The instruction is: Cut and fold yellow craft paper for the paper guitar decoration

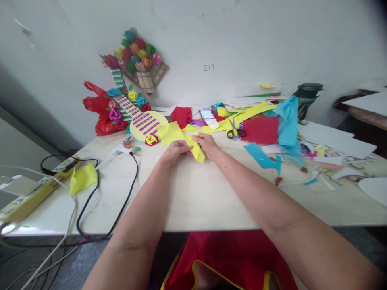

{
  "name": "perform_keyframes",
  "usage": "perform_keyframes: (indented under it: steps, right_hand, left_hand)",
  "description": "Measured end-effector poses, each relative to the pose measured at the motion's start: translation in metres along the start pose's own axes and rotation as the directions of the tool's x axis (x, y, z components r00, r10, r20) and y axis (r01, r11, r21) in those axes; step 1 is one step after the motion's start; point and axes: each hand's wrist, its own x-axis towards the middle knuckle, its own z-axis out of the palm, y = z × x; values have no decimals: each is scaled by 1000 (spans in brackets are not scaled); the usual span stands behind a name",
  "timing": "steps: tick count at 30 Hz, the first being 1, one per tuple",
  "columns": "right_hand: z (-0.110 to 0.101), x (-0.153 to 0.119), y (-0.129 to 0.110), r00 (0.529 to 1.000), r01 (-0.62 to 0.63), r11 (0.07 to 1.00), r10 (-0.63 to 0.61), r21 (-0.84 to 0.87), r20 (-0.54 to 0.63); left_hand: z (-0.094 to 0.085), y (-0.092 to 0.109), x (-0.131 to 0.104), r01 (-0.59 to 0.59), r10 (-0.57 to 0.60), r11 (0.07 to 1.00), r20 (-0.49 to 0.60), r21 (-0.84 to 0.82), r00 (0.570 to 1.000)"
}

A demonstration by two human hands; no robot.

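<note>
Both hands meet over the middle of the table around a folded strip of yellow crepe paper (197,153). My left hand (177,151) pinches its left edge between thumb and fingers. From above, my right hand (208,144) grips the upper right side of the same paper. Just behind the hands lies a flat yellow sheet (170,133). Beside that sheet rests a guitar-shaped craft piece (148,124) with purple stripes, and a red-and-yellow paper flower (151,139) sits at its lower edge. Black-handled scissors (235,131) lie to the right, beyond my right hand.
A glue gun (123,147) and its black cord occupy the left, near a yellow power strip (42,189). Red paper (260,129), blue paper (262,155) and scraps spread across the right. A phone (208,116) lies at the back; a flower basket craft (145,80) leans against the wall.
</note>
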Motion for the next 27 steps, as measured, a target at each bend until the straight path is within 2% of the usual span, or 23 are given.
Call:
perform_keyframes:
  steps: [8, 15, 19, 24, 27]
  right_hand:
    - [0, -1, -2, 999, -15, 1000, 15, 3, -37]
    - [-5, -1, 3, 980, -157, 986, 163, -60, 116]
    - [-7, -2, 5, 975, -126, 989, 139, -81, 175]
    - [-5, -3, 4, 980, -104, 993, 111, -48, 167]
    - [-4, -4, 3, 978, -90, 994, 101, -69, 181]
  left_hand:
    - [1, 0, 0, -4, 4, 1000, 6, 10, 1000]
    - [-6, 1, 1, -64, 63, 998, -138, 1, 988]
    - [-11, -2, 5, -99, 94, 995, -162, -21, 982]
    - [-9, -4, 6, -65, 43, 984, -133, -165, 990]
    - [-5, -4, 6, -66, 38, 984, -166, -164, 985]
